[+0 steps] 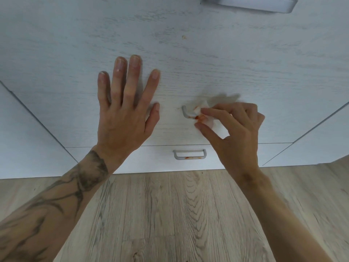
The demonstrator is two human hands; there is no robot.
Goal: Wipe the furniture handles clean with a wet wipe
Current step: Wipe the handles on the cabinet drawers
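Note:
My right hand (pixel 234 127) pinches a white wet wipe (pixel 204 115) stained orange-red, and presses it around the middle drawer's grey metal handle (pixel 186 111); only the handle's left end shows. My left hand (pixel 124 108) lies flat, fingers spread, on the white drawer front (pixel 207 69) to the left of that handle. Below, the bottom drawer's grey handle (pixel 189 154) carries orange-red smears along its lower bar. A third, larger grey handle (pixel 251 3) shows at the top edge.
The white wood-grain cabinet has side doors at the left (pixel 28 133) and right (pixel 321 140). A small brown speck (pixel 183 37) marks the drawer front above. Light wood-look flooring (pixel 170 214) runs beneath the cabinet.

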